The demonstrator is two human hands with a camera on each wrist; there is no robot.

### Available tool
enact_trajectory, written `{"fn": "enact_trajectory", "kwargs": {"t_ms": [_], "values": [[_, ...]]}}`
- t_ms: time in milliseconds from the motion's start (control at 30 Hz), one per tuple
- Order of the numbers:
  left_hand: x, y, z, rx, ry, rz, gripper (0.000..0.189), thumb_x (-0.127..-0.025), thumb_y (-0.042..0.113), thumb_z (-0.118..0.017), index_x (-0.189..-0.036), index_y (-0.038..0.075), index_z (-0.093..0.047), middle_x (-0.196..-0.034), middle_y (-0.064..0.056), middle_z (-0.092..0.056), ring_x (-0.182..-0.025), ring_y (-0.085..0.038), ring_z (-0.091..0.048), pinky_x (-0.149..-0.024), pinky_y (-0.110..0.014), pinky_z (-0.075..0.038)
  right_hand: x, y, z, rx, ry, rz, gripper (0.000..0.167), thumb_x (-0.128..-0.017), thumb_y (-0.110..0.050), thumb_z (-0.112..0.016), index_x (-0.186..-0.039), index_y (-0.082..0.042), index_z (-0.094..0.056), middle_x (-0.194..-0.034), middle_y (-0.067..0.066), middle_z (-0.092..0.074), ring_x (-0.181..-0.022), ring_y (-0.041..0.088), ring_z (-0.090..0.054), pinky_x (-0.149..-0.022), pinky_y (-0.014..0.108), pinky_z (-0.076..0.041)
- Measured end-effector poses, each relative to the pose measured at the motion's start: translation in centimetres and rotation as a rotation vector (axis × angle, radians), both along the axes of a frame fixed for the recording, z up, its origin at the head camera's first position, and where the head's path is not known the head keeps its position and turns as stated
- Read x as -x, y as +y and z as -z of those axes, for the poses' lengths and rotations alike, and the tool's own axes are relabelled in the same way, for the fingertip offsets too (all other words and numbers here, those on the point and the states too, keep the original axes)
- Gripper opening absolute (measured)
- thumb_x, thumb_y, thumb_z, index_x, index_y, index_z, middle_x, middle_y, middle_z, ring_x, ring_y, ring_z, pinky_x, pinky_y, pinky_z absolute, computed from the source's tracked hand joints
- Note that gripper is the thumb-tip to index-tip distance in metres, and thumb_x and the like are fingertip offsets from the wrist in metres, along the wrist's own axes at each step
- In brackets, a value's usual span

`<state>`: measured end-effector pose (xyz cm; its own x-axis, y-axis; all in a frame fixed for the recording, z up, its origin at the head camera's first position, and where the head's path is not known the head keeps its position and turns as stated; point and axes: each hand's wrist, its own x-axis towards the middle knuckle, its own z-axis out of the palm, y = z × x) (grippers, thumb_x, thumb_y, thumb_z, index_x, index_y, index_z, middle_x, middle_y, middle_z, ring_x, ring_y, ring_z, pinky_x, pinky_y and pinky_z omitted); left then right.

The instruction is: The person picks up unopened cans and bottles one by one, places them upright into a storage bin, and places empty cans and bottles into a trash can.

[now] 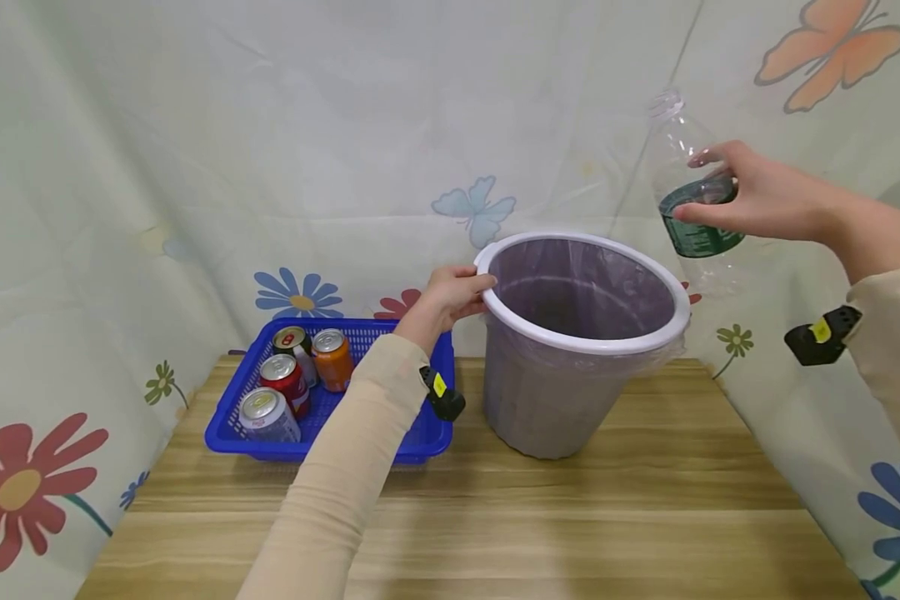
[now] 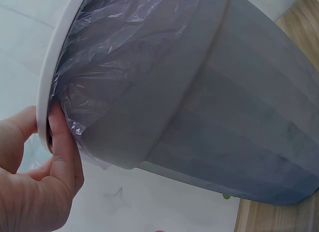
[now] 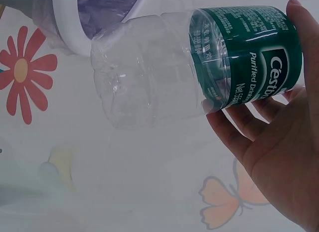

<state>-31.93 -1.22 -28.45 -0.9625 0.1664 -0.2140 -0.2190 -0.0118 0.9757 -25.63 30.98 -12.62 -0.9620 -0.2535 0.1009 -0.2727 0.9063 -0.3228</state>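
A grey trash bin (image 1: 551,400) with a white rim ring and a thin plastic liner (image 2: 119,58) stands on the table, tilted a little to the right. My left hand (image 1: 453,296) pinches the rim's left side; in the left wrist view the thumb lies outside the ring and fingers reach under it against the liner. To the right, above rim height, my right hand (image 1: 768,196) holds a clear plastic bottle (image 1: 682,154) with a green label (image 3: 254,53). The bottle has no visible cap and looks drained. Its base hangs just right of the bin's rim.
A blue plastic basket (image 1: 217,433) sits left of the bin, holding several drink cans, among them an orange can (image 1: 333,362) and a red can (image 1: 285,383). The wooden table (image 1: 495,533) ends at a flowered curtain (image 1: 330,125) behind it.
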Motion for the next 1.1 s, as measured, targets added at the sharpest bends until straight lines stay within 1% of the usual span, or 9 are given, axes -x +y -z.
{"fn": "enact_trajectory", "kwargs": {"t_ms": [33,133,300,433,633,800,1100], "values": [[0.0,0.0,0.0,-0.001,0.002,-0.001,0.044,-0.086,0.015,-0.064,-0.127,0.006,-0.052,-0.105,-0.013,-0.062,-0.076,-0.015,-0.062,-0.073,-0.027,-0.055,0.0,-0.1,0.0,-0.006,-0.004,0.001,0.078,-0.087,-0.039,-0.057,-0.144,-0.006,-0.013,-0.126,0.035,-0.036,-0.106,0.047,-0.045,-0.077,0.053,-0.04],[0.0,0.1,0.0,-0.005,0.007,-0.001,0.043,-0.085,0.015,-0.065,-0.126,0.006,-0.053,-0.1,-0.012,-0.062,-0.076,-0.015,-0.062,-0.073,-0.027,-0.055,0.1,-0.4,0.1,-0.023,-0.008,0.002,0.079,-0.087,-0.04,-0.057,-0.144,-0.007,-0.012,-0.126,0.035,-0.035,-0.105,0.047,-0.045,-0.078,0.057,-0.04],[-0.1,0.2,-0.1,-0.002,0.007,-0.004,0.041,-0.085,0.015,-0.065,-0.124,0.006,-0.055,-0.097,-0.011,-0.063,-0.076,-0.016,-0.063,-0.072,-0.027,-0.055,0.1,-1.0,0.2,-0.038,0.004,0.004,0.08,-0.087,-0.042,-0.057,-0.144,-0.007,-0.013,-0.125,0.034,-0.036,-0.104,0.046,-0.045,-0.078,0.056,-0.039],[-0.1,0.2,-0.2,-0.001,0.005,-0.005,0.043,-0.085,0.015,-0.065,-0.125,0.006,-0.054,-0.097,-0.01,-0.062,-0.076,-0.016,-0.062,-0.073,-0.028,-0.055,0.4,-1.8,0.3,-0.031,0.003,-0.011,0.079,-0.087,-0.042,-0.056,-0.144,-0.007,-0.014,-0.125,0.033,-0.037,-0.105,0.045,-0.045,-0.08,0.056,-0.039],[-0.1,0.1,-0.1,0.002,-0.003,-0.006,0.043,-0.085,0.015,-0.065,-0.126,0.006,-0.054,-0.097,-0.01,-0.062,-0.076,-0.016,-0.063,-0.073,-0.028,-0.055,1.0,-3.4,0.7,-0.032,-0.008,-0.045,0.079,-0.087,-0.043,-0.057,-0.144,-0.007,-0.014,-0.124,0.03,-0.039,-0.105,0.043,-0.047,-0.082,0.055,-0.042],[0.0,0.2,-0.1,-0.004,-0.002,-0.002,0.042,-0.086,0.014,-0.064,-0.126,0.006,-0.053,-0.098,-0.01,-0.062,-0.075,-0.015,-0.062,-0.073,-0.027,-0.055,1.2,-4.7,1.1,-0.043,-0.006,-0.072,0.077,-0.086,-0.043,-0.058,-0.142,-0.009,-0.017,-0.122,0.026,-0.042,-0.104,0.04,-0.051,-0.083,0.052,-0.045],[-0.2,0.2,0.0,0.001,-0.005,0.003,0.042,-0.085,0.015,-0.065,-0.125,0.006,-0.053,-0.098,-0.01,-0.062,-0.075,-0.015,-0.062,-0.072,-0.026,-0.055,1.5,-5.9,2.1,-0.035,-0.07,-0.096,0.078,-0.085,-0.045,-0.058,-0.142,-0.01,-0.018,-0.125,0.025,-0.043,-0.105,0.037,-0.051,-0.084,0.048,-0.047]]}}
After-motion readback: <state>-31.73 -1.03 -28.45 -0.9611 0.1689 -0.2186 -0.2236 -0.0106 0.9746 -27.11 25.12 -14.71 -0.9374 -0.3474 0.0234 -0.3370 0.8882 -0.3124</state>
